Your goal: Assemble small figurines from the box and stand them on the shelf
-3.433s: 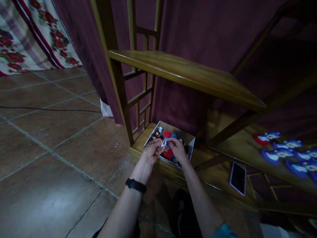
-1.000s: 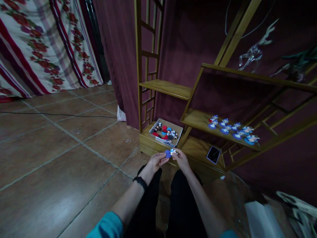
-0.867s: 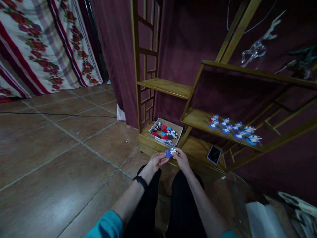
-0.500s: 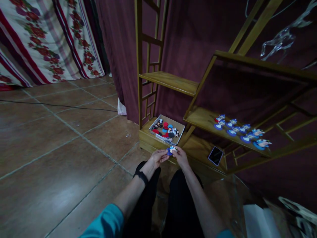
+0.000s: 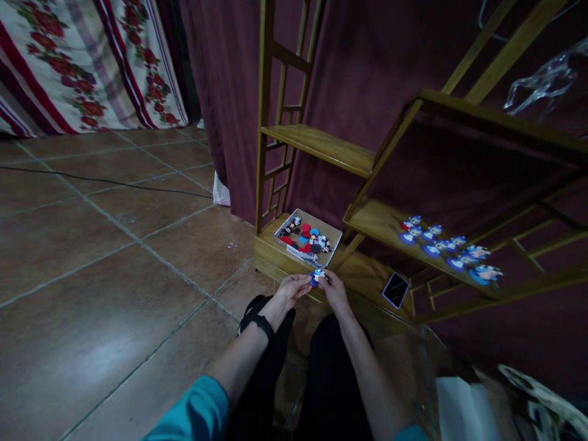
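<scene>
A small toy figurine (image 5: 318,277) with a purple-blue round base is held between my two hands, above my knees and in front of the shelf unit. My left hand (image 5: 294,288) pinches it on the base side. From the other side, the fingers of my right hand (image 5: 335,290) close on its white and dark body. Just beyond my hands, a shallow cardboard box (image 5: 281,236) holds loose figurine parts and red, blue and dark discs. Several finished-looking figurines (image 5: 432,233) with blue and purple bases stand in rows on the shelf to the right.
The wooden shelf unit (image 5: 316,147) has a slanted divider and thin lattice bars. A dark-screened phone (image 5: 395,290) lies on its low board. A clear horse ornament (image 5: 542,82) stands at upper right. A black cable (image 5: 105,182) crosses the tiled floor. White paper (image 5: 463,407) lies at lower right.
The view has shifted slightly. Both hands keep hold of the figurine in nearly the same place, with only a small change in its tilt.
</scene>
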`<state>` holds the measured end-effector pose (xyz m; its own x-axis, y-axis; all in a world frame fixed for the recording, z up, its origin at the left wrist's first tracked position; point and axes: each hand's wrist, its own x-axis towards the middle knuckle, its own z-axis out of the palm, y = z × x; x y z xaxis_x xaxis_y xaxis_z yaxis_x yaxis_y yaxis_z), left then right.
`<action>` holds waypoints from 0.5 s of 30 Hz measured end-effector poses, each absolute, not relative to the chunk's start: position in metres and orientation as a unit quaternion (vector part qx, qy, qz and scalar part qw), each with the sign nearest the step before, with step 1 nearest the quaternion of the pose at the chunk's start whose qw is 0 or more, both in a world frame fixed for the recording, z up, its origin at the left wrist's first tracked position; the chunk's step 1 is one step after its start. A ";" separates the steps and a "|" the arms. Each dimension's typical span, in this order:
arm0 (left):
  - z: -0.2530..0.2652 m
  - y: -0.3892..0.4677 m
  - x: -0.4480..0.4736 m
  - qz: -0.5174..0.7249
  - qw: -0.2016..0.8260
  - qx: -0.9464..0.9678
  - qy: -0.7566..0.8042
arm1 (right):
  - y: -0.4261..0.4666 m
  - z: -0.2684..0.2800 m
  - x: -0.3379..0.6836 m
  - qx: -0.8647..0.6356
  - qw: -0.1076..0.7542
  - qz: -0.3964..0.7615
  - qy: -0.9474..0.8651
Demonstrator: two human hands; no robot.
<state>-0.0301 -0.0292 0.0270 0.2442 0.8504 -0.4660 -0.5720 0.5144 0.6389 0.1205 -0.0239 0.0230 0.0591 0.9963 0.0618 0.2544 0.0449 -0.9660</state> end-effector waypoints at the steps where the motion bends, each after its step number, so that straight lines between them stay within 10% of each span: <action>1: 0.027 -0.029 -0.030 0.463 0.770 0.171 0.406 | -0.024 0.023 0.121 -0.564 0.460 0.392 -0.562; 15: 0.032 -0.032 -0.030 0.473 0.750 0.176 0.426 | -0.029 0.031 0.120 -0.569 0.439 0.340 -0.606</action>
